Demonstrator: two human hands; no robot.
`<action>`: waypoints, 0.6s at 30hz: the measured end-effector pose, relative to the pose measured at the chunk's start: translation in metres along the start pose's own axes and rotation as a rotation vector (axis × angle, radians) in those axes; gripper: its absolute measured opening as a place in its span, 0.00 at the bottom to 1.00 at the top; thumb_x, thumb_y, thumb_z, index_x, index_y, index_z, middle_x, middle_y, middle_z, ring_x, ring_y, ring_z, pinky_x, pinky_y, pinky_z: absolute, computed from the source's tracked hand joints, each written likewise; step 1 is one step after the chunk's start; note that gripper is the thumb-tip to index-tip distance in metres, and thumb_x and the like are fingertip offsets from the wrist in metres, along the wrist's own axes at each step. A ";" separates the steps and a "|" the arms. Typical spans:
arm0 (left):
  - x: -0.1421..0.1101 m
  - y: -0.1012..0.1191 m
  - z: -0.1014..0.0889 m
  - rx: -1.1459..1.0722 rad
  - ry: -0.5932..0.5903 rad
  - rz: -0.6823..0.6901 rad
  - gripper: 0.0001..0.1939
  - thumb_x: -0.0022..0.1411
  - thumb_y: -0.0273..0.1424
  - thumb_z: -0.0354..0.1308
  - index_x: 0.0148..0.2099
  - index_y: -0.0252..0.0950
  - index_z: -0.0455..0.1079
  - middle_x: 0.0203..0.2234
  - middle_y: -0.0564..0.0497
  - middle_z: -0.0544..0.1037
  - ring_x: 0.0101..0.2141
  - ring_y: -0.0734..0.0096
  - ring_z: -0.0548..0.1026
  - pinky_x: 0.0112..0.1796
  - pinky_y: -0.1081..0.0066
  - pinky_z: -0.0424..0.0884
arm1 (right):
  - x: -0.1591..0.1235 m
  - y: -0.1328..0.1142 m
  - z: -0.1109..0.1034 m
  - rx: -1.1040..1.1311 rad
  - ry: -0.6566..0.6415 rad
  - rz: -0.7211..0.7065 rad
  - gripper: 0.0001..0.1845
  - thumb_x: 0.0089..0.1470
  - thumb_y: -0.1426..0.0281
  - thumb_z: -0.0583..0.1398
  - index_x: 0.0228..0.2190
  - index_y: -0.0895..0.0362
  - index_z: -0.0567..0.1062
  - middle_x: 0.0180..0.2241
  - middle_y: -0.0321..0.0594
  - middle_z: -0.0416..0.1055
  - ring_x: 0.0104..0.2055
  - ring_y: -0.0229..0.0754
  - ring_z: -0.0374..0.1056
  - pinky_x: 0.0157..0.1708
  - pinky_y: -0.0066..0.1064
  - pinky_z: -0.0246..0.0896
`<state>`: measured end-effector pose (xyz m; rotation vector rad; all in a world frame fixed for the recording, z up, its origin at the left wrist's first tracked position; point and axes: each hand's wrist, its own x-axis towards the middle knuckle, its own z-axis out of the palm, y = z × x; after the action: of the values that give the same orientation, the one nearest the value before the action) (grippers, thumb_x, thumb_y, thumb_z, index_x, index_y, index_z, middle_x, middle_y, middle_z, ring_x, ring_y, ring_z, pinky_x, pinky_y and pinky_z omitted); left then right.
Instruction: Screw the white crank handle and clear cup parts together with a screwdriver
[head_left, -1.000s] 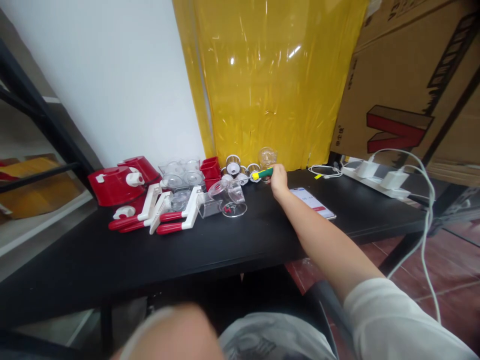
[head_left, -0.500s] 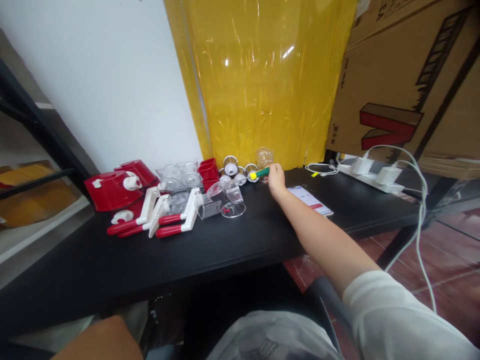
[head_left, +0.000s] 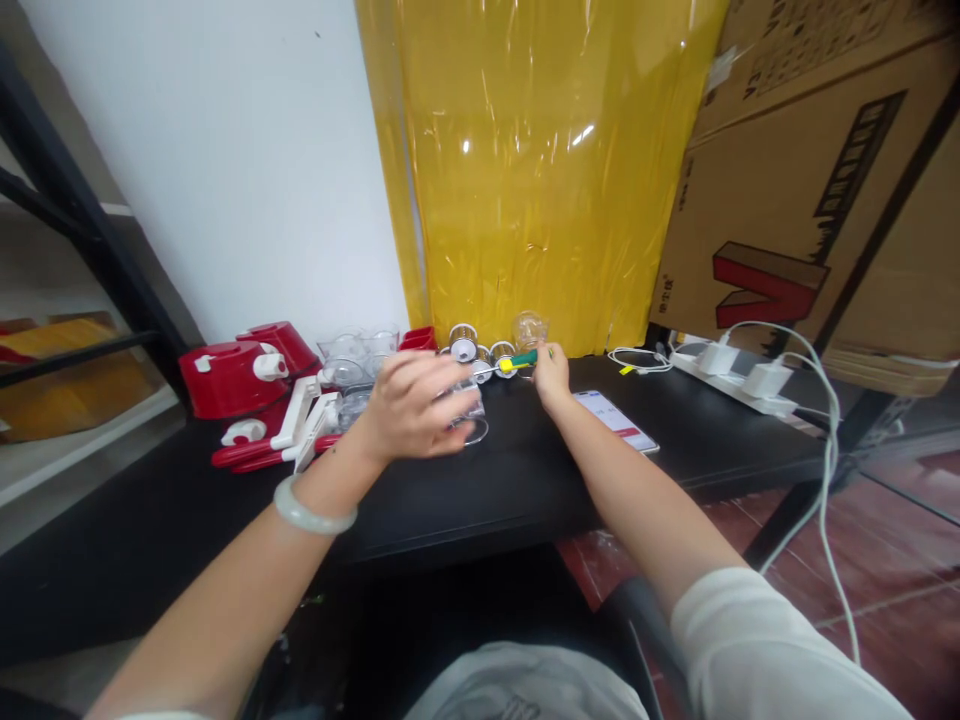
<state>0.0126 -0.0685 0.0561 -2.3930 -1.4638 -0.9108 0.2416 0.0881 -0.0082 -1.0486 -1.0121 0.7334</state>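
Note:
My right hand (head_left: 552, 378) is closed around a screwdriver (head_left: 520, 361) with a green and yellow handle. Its thin metal shaft points left toward my left hand (head_left: 421, 405). That hand, slightly blurred and with a pale bangle on its wrist, is held over the clear plastic parts (head_left: 474, 430), its fingers stretched out and apart. It hides most of these parts and some of the red ones behind. Whether it touches any of them I cannot tell. Several metal-and-white drums (head_left: 463, 342) lie just past the screwdriver, near a clear round cup (head_left: 529, 328).
Red housings (head_left: 234, 380) and white cranks with red handles (head_left: 298, 425) sit left on the black table (head_left: 480, 500). A phone (head_left: 615, 421) lies right of my right hand. Beyond it is a white power strip (head_left: 739, 378) with cables. A cardboard box (head_left: 787, 200) stands behind.
My left hand has come up from the lower left to over the clear parts. My right hand still holds the screwdriver in about the same place. The view has shifted slightly.

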 end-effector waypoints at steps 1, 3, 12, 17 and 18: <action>0.001 -0.004 0.001 0.029 0.031 0.043 0.09 0.62 0.41 0.63 0.44 0.46 0.76 0.50 0.47 0.78 0.57 0.49 0.70 0.60 0.45 0.65 | 0.000 0.000 0.000 -0.003 -0.003 -0.011 0.15 0.57 0.54 0.56 0.29 0.52 0.67 0.21 0.28 0.63 0.24 0.37 0.62 0.26 0.27 0.60; 0.001 -0.012 0.007 0.090 0.118 0.106 0.10 0.65 0.41 0.57 0.41 0.42 0.75 0.43 0.44 0.78 0.51 0.50 0.72 0.57 0.46 0.65 | 0.000 0.001 0.000 -0.003 -0.010 -0.030 0.16 0.57 0.53 0.56 0.29 0.52 0.66 0.20 0.29 0.63 0.24 0.38 0.63 0.26 0.27 0.60; -0.009 -0.035 0.030 0.056 0.077 -0.057 0.24 0.65 0.50 0.55 0.53 0.37 0.66 0.47 0.41 0.73 0.50 0.51 0.72 0.52 0.52 0.69 | -0.005 -0.002 0.002 0.086 -0.035 0.033 0.08 0.59 0.63 0.51 0.29 0.52 0.63 0.21 0.28 0.60 0.21 0.37 0.62 0.22 0.28 0.61; -0.009 -0.040 0.033 0.002 0.034 -0.100 0.28 0.65 0.54 0.54 0.56 0.39 0.64 0.53 0.42 0.70 0.54 0.51 0.73 0.56 0.51 0.68 | -0.007 -0.004 0.005 0.144 -0.054 0.068 0.05 0.55 0.67 0.50 0.33 0.52 0.65 0.22 0.27 0.61 0.20 0.35 0.60 0.19 0.26 0.58; -0.009 -0.041 0.033 -0.009 0.031 -0.116 0.28 0.65 0.54 0.54 0.56 0.40 0.64 0.53 0.42 0.70 0.54 0.50 0.73 0.56 0.51 0.68 | -0.006 -0.003 0.005 0.147 -0.052 0.069 0.05 0.55 0.67 0.50 0.33 0.52 0.65 0.21 0.26 0.61 0.19 0.35 0.60 0.19 0.26 0.58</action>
<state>-0.0124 -0.0398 0.0179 -2.3097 -1.6040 -0.9770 0.2343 0.0834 -0.0066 -0.9442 -0.9552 0.8820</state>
